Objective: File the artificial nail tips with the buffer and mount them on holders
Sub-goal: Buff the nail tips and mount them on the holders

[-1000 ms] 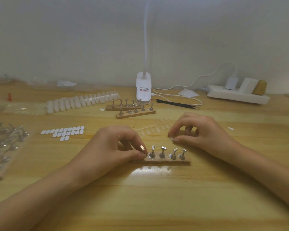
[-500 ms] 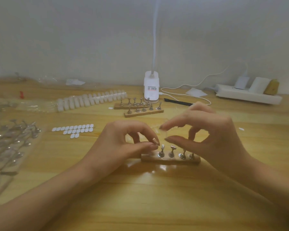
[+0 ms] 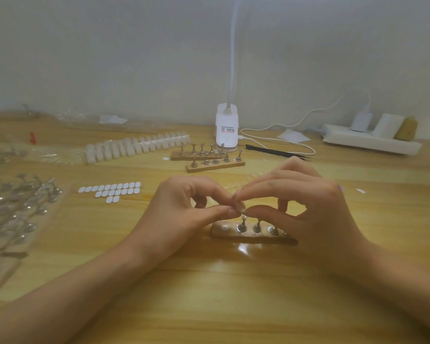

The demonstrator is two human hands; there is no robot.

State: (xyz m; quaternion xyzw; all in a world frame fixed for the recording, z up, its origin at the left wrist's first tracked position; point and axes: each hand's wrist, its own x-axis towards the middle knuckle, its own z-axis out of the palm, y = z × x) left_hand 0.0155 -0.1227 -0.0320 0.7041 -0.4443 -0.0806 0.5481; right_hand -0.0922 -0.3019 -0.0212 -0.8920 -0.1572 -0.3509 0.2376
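Observation:
My left hand (image 3: 184, 212) and my right hand (image 3: 305, 207) meet fingertip to fingertip just above a wooden strip (image 3: 233, 235) in the middle of the table. A small metal holder, mostly hidden, is pinched between my left thumb and forefinger. My right thumb and forefinger pinch a clear nail tip (image 3: 240, 206) against its top. Three metal holders (image 3: 256, 227) show upright on the strip. The strip's left end carries only a white pad (image 3: 224, 228); its right end is hidden by my right hand. No buffer is in view.
Behind my hands lie two more strips with holders (image 3: 215, 161), a row of white nail tips (image 3: 134, 147), white adhesive pads (image 3: 109, 191), a lamp base (image 3: 227, 130), black tweezers (image 3: 278, 152) and a power strip (image 3: 370, 142). Bagged loose holders (image 3: 18, 207) fill the left edge.
My right hand rose from the table with a nail tip and came to my left fingertips. My left hand lifted the leftmost holder off the strip, baring a white pad.

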